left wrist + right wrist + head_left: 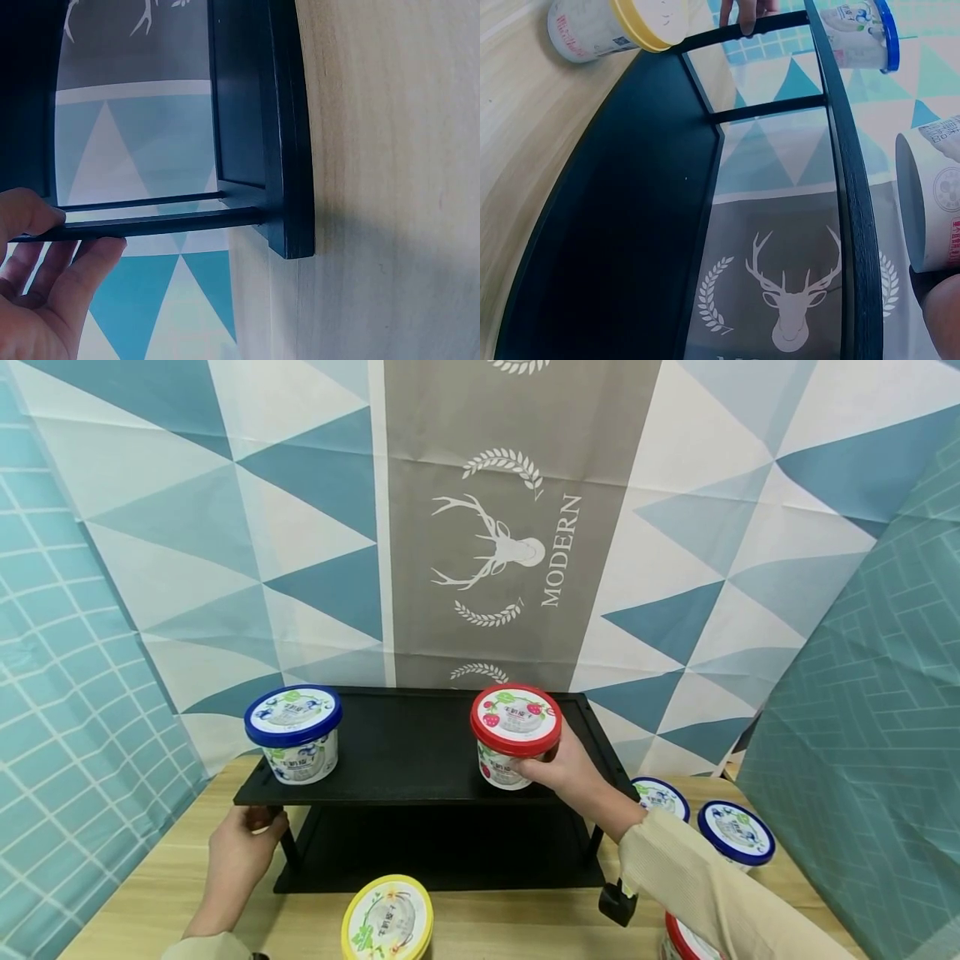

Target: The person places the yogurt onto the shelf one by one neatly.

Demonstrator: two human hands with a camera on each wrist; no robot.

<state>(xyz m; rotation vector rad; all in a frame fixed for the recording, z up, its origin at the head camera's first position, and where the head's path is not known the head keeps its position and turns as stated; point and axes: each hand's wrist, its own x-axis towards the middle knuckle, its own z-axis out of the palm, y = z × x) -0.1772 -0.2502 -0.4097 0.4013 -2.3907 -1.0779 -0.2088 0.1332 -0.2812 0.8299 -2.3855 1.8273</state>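
My right hand (562, 767) grips a white paper tub with a red lid (516, 720) printed with strawberries, over the right part of a black two-tier rack's upper shelf (405, 747). In the right wrist view the tub's underside (911, 210) shows, raised off the shelf. My left hand (238, 850) holds the rack at its front left corner. Its thumb and fingers pinch the slim black post (172, 222) in the left wrist view. A blue-lidded tub (294, 735) stands upright on the upper shelf's left end.
The lower shelf (442, 847) is bare black. In front of the rack stands a yellow-lidded tub (387, 920). Two blue-lidded tubs (737, 831) stand right of the rack, and a red-lidded tub (690, 939) is partly behind my right sleeve. A patterned curtain (480, 527) hangs behind.
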